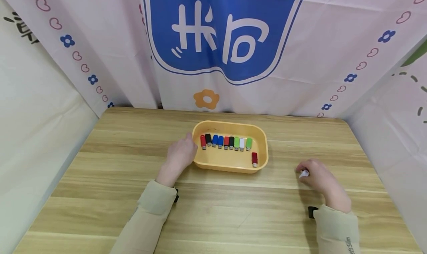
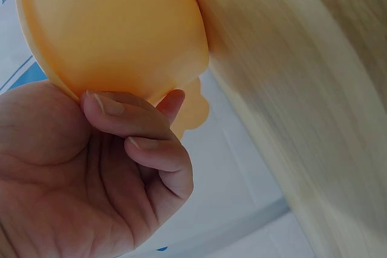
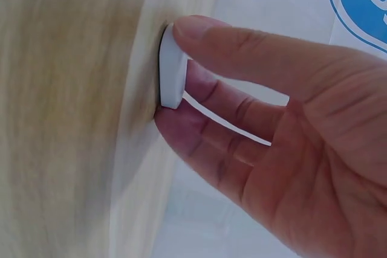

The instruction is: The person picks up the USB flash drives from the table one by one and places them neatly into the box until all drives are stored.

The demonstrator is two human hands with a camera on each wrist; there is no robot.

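A yellow plastic basket [image 1: 213,167] holds a row of USB sticks in red, black, blue, green and white. One dark red USB stick [image 1: 254,160] lies apart from the row, near the basket's front right corner. At the basket's left end, my left hand [image 1: 181,152] grips the rim, its fingers curled against the wall [image 2: 121,40] in the left wrist view. Off to the right, my right hand [image 1: 317,175] pinches a small white USB stick [image 3: 173,67] between thumb and fingertips, right at the table surface. No metal plug shows on this one.
The wooden table [image 1: 233,213] has its back edge against a printed curtain [image 1: 126,72]. White cloth [image 1: 40,109] hangs along the left side, and more cloth stands at the right. A black wrist strap part [image 1: 312,211] sits beside the right cuff.
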